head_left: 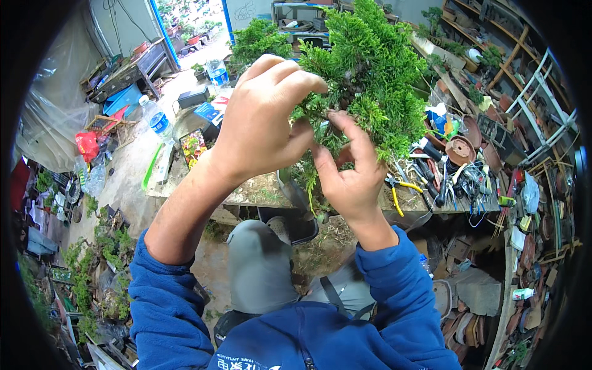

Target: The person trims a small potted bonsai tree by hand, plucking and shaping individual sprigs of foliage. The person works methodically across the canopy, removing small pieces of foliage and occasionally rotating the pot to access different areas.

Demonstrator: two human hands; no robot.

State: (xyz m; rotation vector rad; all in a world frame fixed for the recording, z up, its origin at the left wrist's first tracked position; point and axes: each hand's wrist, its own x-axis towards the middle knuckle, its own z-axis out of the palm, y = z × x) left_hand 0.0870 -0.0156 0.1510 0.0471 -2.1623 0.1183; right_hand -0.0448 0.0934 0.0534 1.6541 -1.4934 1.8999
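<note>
We work on a small green juniper tree (370,68) standing on the cluttered tabletop (259,192) before us; our left hand (262,120) curls its grip closed over the foliage at the tree's left side; our right hand (350,169) pinches a sprig between thumb and fingers, just beside the left; yellow-handled pliers (399,191) lie near the right wrist; two water bottles (157,118) stand well apart to the left.

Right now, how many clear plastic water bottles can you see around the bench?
3 at least: one bottle left of the left hand, one far bottle behind it, one low bottle beside the right sleeve. Clutter may hide more.
</note>
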